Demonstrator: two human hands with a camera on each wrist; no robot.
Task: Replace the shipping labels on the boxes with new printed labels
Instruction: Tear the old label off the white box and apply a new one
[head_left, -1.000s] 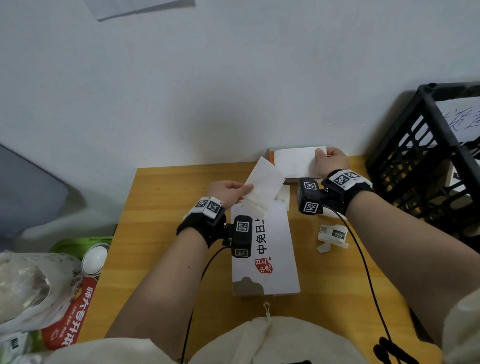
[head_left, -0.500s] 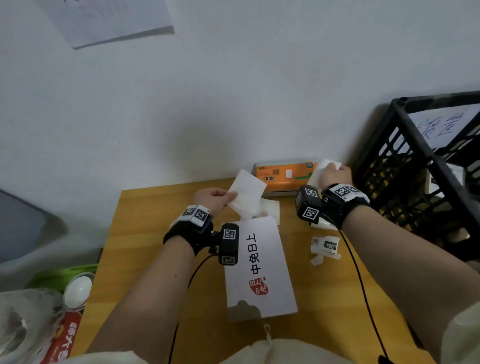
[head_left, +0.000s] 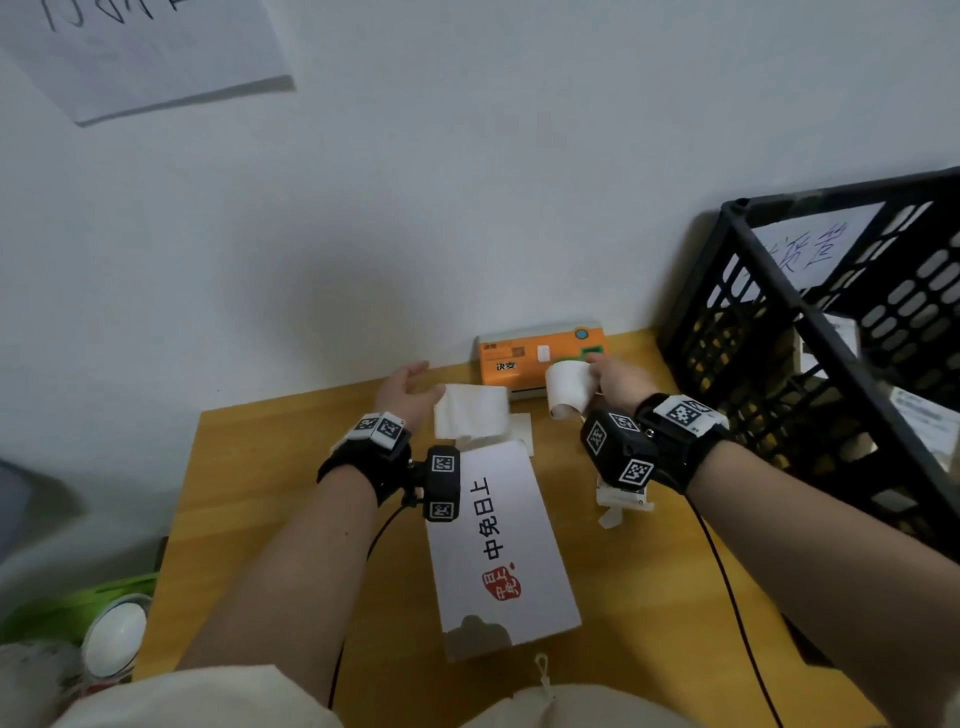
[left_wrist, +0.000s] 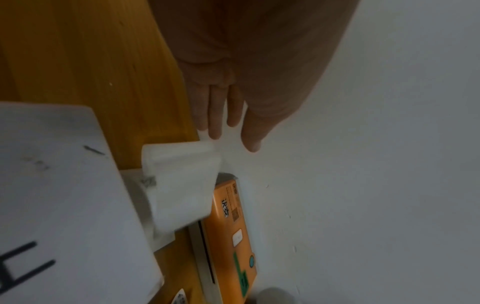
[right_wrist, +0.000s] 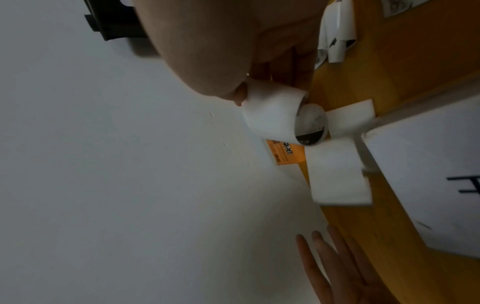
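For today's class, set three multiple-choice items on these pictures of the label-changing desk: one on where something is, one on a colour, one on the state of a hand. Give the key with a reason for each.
1. Where does the label printer stand?
A. On the desk's far edge, against the wall
B. Inside the black crate
C. On top of the white box

2. What colour is the printer's front?
A. Blue
B. Orange
C. Black

3. What is the right hand doing?
A. Lying flat on the desk
B. Pressing the white box
C. Holding a curled white label

Key
1. A: in the head view the printer sits at the back of the wooden desk, beside the black crate, beyond the white box.
2. B: its face is orange in all three views.
3. C: the head and right wrist views show the fingers pinching the curled label, while the left hand is open, its fingers straight.
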